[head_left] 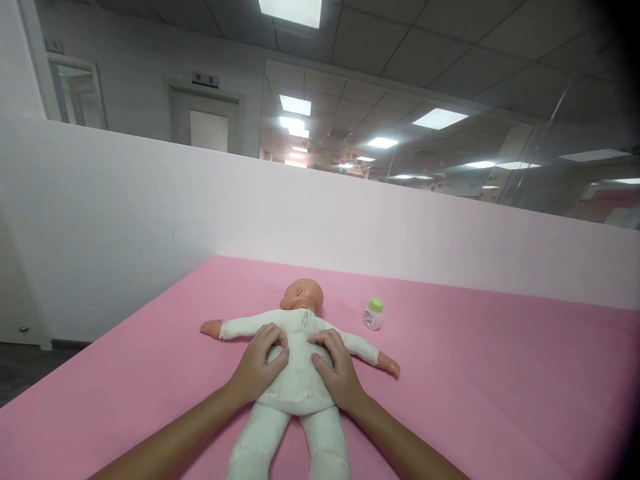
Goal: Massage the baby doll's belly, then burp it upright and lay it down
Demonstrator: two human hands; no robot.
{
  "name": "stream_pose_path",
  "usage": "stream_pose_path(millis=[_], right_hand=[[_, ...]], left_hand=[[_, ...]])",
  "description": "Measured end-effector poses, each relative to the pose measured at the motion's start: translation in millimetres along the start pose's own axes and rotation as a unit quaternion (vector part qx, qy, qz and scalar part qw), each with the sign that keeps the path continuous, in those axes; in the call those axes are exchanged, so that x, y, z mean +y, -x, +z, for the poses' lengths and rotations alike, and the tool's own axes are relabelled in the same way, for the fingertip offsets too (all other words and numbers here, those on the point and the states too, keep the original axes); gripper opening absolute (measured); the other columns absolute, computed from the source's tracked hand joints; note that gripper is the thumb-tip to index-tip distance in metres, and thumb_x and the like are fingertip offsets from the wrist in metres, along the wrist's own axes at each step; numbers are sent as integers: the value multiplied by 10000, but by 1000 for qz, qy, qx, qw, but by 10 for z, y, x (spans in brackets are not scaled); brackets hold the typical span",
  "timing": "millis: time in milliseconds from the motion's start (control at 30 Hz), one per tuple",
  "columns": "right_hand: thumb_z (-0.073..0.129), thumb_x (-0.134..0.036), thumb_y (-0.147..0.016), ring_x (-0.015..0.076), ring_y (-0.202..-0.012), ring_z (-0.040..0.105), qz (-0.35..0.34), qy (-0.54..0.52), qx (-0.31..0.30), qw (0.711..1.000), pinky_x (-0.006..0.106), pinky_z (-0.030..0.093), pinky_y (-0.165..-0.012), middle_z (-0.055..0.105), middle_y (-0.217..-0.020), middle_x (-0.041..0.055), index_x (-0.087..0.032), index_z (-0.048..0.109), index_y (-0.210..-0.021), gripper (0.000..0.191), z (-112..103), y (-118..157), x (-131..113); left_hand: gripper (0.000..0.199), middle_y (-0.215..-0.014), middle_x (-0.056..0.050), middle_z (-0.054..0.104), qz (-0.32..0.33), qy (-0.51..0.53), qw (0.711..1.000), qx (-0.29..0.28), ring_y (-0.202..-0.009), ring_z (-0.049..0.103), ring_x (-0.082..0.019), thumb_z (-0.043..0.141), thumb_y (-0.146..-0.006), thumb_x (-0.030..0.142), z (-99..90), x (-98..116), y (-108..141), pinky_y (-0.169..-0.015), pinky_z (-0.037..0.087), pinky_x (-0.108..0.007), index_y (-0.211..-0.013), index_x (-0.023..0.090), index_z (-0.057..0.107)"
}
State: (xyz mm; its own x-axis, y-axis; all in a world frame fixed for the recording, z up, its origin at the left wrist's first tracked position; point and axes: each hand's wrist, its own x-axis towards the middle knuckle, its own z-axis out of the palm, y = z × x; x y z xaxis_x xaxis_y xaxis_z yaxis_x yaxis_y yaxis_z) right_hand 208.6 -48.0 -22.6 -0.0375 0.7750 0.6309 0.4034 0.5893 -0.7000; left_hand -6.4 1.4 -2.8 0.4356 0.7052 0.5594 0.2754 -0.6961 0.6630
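A baby doll (299, 383) with a white cloth body lies face down on the pink table surface, its head turned to the left and its arms spread out. My left hand (263, 359) rests on the left side of the doll's back, thumb and fingers curved and a little apart. On the right side of the back lies my right hand (337, 367), its fingers bent and the thumb apart from them. Neither hand holds anything. To the right of the doll's head stands a small clear bottle (373, 315) with a green cap and a printed label.
The pink table (475, 387) reaches a low white wall (400, 233) at its back. Clear panels rise above the wall on the right. A door (207, 123) is in the background, and dark floor shows past the table's left edge.
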Motion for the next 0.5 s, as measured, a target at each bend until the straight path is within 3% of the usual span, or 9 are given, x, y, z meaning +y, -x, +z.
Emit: stream_pose_path(millis=[200,267,333,433,500], right_hand=[[575,-217,-892,234,-1003,564,10,-1,1,1000,417,455,-965,596,-1005,37,-243,612,-968,88,9,-2,-7],[563,-211,-890,223,-931,552,24,4,1,1000,396,463,-905,573,-930,25,-238,561,-867,36,16,2,-12],[550,-203,-891,216,-896,542,35,6,0,999,383,462,-874,557,-894,17,-238,524,-821,82,20,7,-18],[553,-203,-891,223,-950,554,35,-1,-3,999,391,455,-914,580,-950,24,-241,565,-896,39,18,15,-20],[563,-213,-891,232,-996,558,30,0,-5,1000,403,447,-945,595,-1007,35,-244,604,-1003,123,12,16,-17]], left_hand=[[71,-858,-17,532,-7,-8,1000,8,-845,496,-206,521,-908,209,7,-10,7,-789,416,-346,-839,204,505],[21,-870,-16,526,-10,-3,1000,9,-849,497,-205,528,-905,206,8,-18,14,-801,423,-348,-885,205,535],[95,-901,-19,531,-12,4,1000,9,-876,509,-210,534,-906,209,5,-28,22,-833,433,-357,-992,213,575],[231,-939,-26,539,-13,8,1000,3,-922,524,-221,535,-916,221,0,-38,29,-889,439,-380,-1139,230,594],[223,-937,-26,539,-14,2,1000,-2,-930,525,-223,530,-918,219,-3,-38,28,-900,434,-387,-1129,230,604]])
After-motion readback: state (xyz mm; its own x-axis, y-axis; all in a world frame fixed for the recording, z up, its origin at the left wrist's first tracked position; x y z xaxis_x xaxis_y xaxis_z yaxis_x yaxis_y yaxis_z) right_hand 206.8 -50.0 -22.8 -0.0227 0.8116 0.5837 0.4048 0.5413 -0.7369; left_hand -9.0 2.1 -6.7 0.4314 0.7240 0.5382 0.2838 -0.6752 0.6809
